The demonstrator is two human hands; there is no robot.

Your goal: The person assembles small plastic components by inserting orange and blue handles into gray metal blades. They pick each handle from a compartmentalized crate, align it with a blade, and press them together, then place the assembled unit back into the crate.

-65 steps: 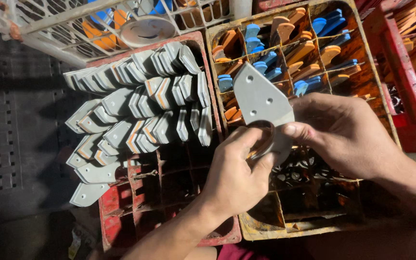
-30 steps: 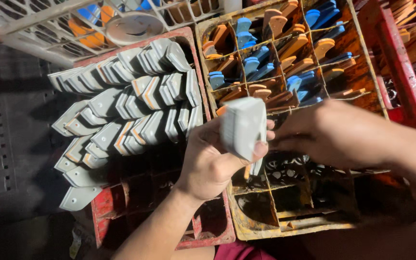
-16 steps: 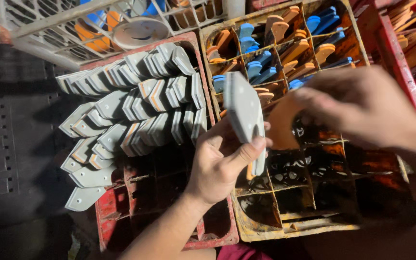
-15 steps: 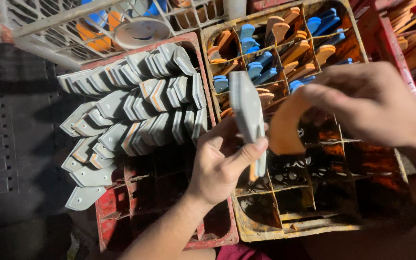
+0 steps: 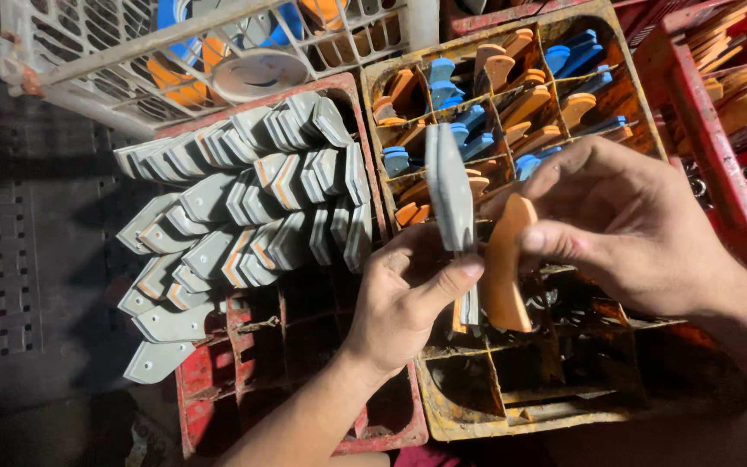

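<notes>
- Grey metal plates point(image 5: 450, 195), flat and edge-on, stand upright in the left hand point(image 5: 404, 298), thumb clamped across them, above the yellow crate point(image 5: 443, 413).
- The right hand point(image 5: 628, 229) pinches an orange handle piece point(image 5: 505, 272) just beside them.
- Risk, as I judge it: the thin stack could slide from that thumb grip into the compartments.
- Stacked grey plates point(image 5: 244, 216) fill the red crate point(image 5: 391, 428).
</notes>
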